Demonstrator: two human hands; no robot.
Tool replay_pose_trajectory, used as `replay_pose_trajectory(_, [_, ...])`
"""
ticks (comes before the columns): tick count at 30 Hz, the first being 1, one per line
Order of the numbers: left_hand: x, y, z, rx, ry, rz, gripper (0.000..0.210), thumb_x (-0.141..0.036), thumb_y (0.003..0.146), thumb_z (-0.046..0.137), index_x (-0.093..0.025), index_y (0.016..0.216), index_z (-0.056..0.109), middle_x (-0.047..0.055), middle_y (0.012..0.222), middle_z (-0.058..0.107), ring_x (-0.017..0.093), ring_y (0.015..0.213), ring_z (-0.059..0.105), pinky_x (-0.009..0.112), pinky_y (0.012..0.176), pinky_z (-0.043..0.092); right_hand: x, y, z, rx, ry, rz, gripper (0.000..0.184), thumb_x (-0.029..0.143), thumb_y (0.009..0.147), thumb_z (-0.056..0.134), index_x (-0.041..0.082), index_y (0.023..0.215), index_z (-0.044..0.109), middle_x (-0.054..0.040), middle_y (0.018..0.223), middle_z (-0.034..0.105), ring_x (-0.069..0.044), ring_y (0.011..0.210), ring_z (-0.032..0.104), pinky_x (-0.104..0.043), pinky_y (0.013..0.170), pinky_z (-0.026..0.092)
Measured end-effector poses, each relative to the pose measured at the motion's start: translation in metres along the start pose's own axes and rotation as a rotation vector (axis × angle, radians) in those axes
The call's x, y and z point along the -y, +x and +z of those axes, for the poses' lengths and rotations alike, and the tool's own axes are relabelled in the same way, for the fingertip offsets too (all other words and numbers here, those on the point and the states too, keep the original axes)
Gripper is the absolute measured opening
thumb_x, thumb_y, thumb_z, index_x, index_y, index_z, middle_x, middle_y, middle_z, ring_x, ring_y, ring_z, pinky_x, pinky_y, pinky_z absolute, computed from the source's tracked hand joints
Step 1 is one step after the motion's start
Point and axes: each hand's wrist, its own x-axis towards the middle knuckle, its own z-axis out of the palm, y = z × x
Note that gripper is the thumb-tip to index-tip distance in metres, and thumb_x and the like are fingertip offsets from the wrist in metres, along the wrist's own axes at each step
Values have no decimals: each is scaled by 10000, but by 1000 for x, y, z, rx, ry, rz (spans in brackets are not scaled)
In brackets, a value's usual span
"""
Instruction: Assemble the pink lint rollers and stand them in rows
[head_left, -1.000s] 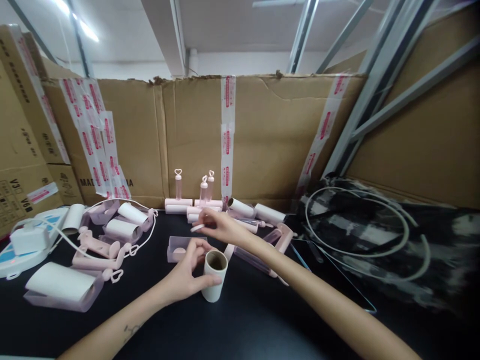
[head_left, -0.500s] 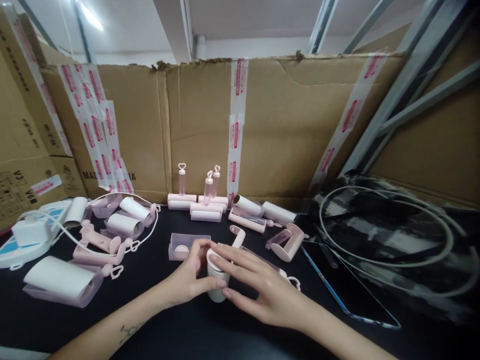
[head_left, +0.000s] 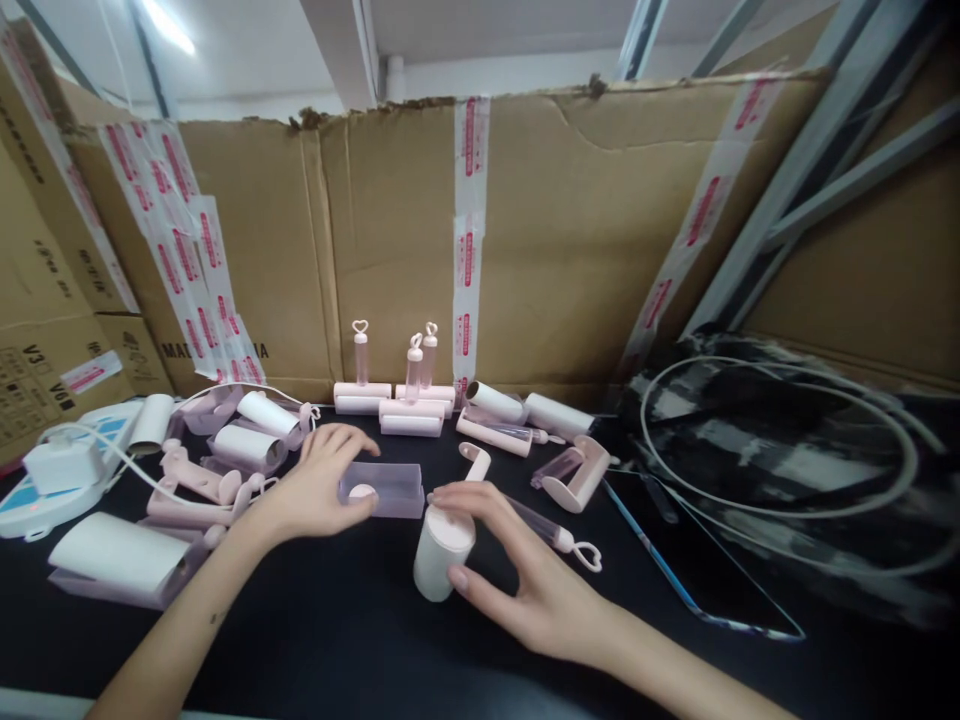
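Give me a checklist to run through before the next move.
1. White roll upright on the black table: ok.
2. Pale pink end cap on the roll's top: ok; whether fully seated, cannot tell.
3. Right hand on the roll: ok, fingers at the top, thumb at the side.
4. Lilac translucent case in full view: not ok, the left hand covers its left end.
5. Left hand touching that case: cannot tell.
6. Blue-edged touchscreen device clear of both hands: ok.

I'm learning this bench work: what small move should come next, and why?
Probably close the left hand on the translucent purple case: that hand is spread open at the case's left end, while the right hand holds the upright white roll, topped by a pale pink disc.
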Motion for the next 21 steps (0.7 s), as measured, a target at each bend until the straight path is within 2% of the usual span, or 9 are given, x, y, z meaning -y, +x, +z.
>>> replay_pose_trajectory(3, [19, 5, 6, 66, 116, -91, 502, -443, 636, 695, -242, 1073, 549, 97, 1228, 466, 371, 1217, 332, 548, 1013, 242, -9, -1, 0, -88, 185, 56, 415, 260, 867, 496, 241, 1259, 363, -112, 1229, 452, -219, 1116, 508, -354, 916, 470])
replay_pose_trajectory(5, [23, 7, 17, 112, 72, -100, 594, -402, 654, 688, -246, 1184, 470, 100, 1219, 494, 342, 1165, 425, 492, 968, 339, -17, 0, -4, -173, 216, 80, 326, 251, 903, 441, 259, 1225, 390, -96, 1208, 461, -206, 1086, 527, -365, 912, 470])
replay_pose_trajectory(6, [22, 9, 22, 95, 46, -87, 622, -361, 679, 671, -238, 1233, 415, 98, 1200, 514, 317, 1130, 470, 458, 947, 376, -21, 2, -7, -207, 179, 83, 274, 244, 909, 437, 262, 1182, 433, -87, 1179, 480, -207, 1081, 527, -376, 919, 461])
replay_pose_trajectory(8, [15, 11, 31, -9, 31, -30, 654, -299, 720, 634, -212, 1289, 324, 105, 1197, 520, 289, 1111, 500, 423, 940, 402, -29, 9, -15, -220, 25, 48, 178, 230, 896, 471, 251, 1060, 537, -79, 1119, 512, -221, 1092, 510, -401, 935, 435])
replay_pose_trajectory(11, [5, 12, 41, -139, 72, 89, 638, -303, 764, 605, -202, 1300, 274, 123, 1240, 485, 292, 1153, 474, 444, 971, 386, -40, 30, -24, -69, -225, -90, 170, 205, 882, 493, 236, 979, 630, -97, 1149, 509, -238, 1122, 481, -421, 937, 412])
replay_pose_trajectory(14, [2, 10, 47, -150, 58, 168, 649, -336, 796, 585, -217, 1313, 212, 130, 1274, 458, 288, 1157, 478, 460, 969, 394, -49, 59, -21, 166, -391, -272, 205, 218, 880, 507, 227, 1030, 648, -115, 1277, 463, -251, 1170, 448, -422, 944, 396])
replay_pose_trajectory(17, [5, 8, 49, -169, 31, 212, 696, -338, 786, 604, -224, 1319, 171, 144, 1350, 384, 279, 1199, 453, 451, 997, 383, -57, 85, -8, 346, -494, -436, 164, 208, 834, 580, 187, 970, 667, -120, 1305, 461, -263, 1233, 390, -419, 987, 352])
replay_pose_trajectory(19, [7, 8, 49, -173, 8, 210, 723, -336, 764, 630, -235, 1321, 179, 142, 1379, 353, 275, 1213, 446, 447, 1010, 378, -62, 96, 1, 417, -513, -489, 107, 166, 801, 607, 163, 885, 673, -122, 1238, 515, -257, 1242, 383, -405, 987, 355])
replay_pose_trajectory(21, [9, 8, 50, -153, -20, 182, 718, -327, 760, 633, -250, 1325, 198, 131, 1377, 363, 274, 1209, 451, 458, 1010, 378, -67, 98, 5, 418, -467, -483, 54, 143, 788, 610, 149, 813, 657, -128, 1194, 548, -253, 1226, 407, -398, 975, 373])
